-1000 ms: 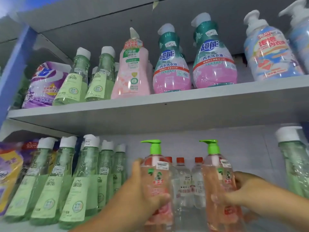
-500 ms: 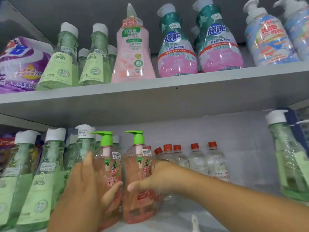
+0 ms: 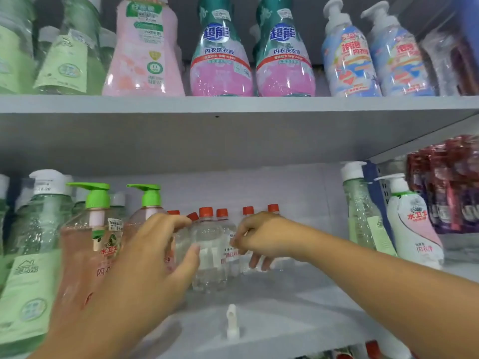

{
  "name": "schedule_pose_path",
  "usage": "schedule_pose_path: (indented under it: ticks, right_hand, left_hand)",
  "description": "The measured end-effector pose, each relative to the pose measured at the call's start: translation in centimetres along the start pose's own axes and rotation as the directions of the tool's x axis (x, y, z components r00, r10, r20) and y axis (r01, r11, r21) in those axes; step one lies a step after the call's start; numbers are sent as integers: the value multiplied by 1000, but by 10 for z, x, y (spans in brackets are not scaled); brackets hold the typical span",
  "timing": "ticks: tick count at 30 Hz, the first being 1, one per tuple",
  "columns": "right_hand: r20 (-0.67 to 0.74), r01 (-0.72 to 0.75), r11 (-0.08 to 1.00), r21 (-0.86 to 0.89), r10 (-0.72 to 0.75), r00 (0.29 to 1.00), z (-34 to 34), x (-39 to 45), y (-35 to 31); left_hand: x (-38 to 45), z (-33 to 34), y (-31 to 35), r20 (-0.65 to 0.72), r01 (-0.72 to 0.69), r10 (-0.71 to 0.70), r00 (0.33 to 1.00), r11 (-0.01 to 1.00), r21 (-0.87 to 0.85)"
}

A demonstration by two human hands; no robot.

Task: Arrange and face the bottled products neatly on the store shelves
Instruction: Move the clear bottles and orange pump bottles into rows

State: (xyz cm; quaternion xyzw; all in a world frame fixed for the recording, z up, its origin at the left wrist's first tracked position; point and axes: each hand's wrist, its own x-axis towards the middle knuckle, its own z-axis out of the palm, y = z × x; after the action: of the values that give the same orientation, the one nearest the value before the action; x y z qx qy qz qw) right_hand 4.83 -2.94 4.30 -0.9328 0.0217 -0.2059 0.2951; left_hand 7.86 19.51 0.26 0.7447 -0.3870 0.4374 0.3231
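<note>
**Top shelf faced, clear bottles still to do**

I see the top shelf [image 3: 233, 104] faced. Below, two pump bottles [image 3: 88, 250] stand beside the green ones. Left: the clear bottles [image 3: 210, 244], clustered at the back. My left hand [image 3: 145, 268] spreads open; right hand [image 3: 261, 239] curls among them, grip unclear.

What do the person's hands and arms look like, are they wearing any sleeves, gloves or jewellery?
Both arms are bare as far as the picture shows: no sleeves reach the forearms. The left hand and the right hand wear no gloves, and no rings, watch or bracelet show on the fingers or wrists. The fingernails look short and unpainted, though motion blur softens the detail.
</note>
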Motion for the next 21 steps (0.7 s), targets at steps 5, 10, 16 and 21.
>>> schedule_pose_path:
  ticks: [5, 10, 16, 21]
  right_hand:
    - [-10, -127, 976, -177, 127, 992, -33, 8, 49]
    - [-12, -161, 958, -235, 163, 987, -63, 21, 79]
    - [48, -78, 972, -221, 91, 995, -81, 37, 89]
    - [93, 54, 994, 90, -62, 994, -68, 51, 94]
  left_hand:
    - [44, 52, 13, 177, 196, -223, 959, 968, 158]
    - [80, 88, 15, 281, 391, -534, 797, 812, 434]
    - [80, 113, 5, 304, 417, -494, 815, 863, 285]
    - [73, 128, 17, 503, 321, -267, 822, 947, -24]
